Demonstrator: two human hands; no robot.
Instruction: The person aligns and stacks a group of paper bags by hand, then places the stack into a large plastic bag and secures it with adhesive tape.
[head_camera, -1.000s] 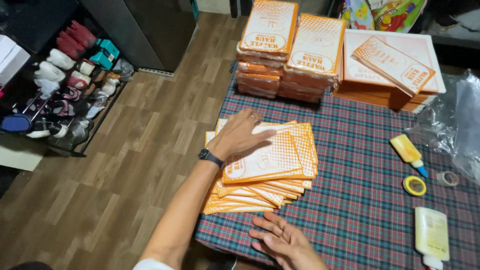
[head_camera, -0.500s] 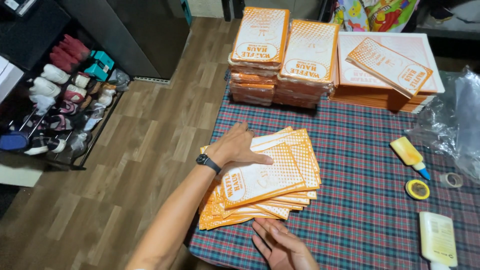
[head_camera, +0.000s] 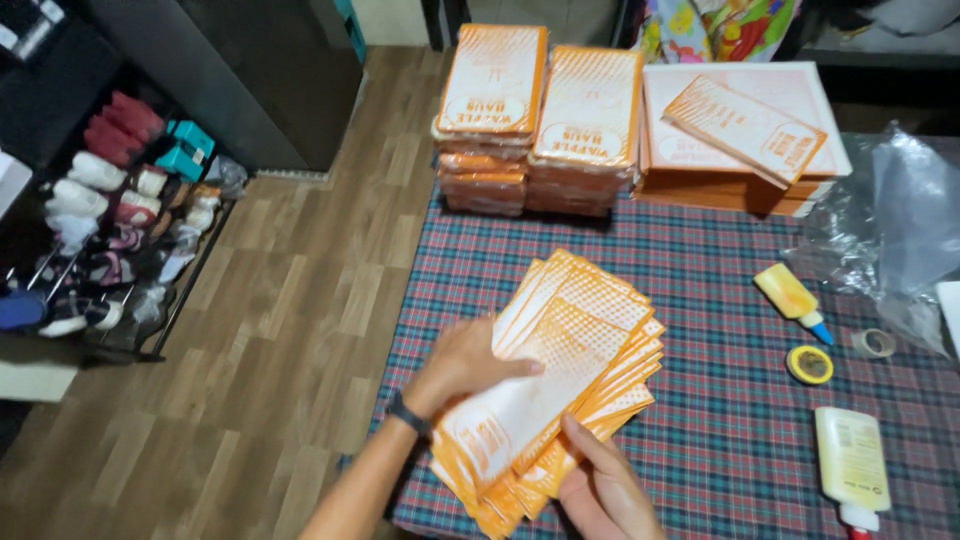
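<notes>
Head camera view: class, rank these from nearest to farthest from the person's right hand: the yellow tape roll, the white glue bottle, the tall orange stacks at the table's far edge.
Measured from the right hand:
1. White glue bottle, to its right, near edge.
2. Yellow tape roll, right and farther up the table.
3. Tall orange stacks, at the far edge.

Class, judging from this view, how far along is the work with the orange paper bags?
Done: two tall bag stacks stand at the table's far edge. In hand: the left hand and right hand hold a fanned bundle of bags. Left: flat sheets remain piled beside the stacks.
</notes>
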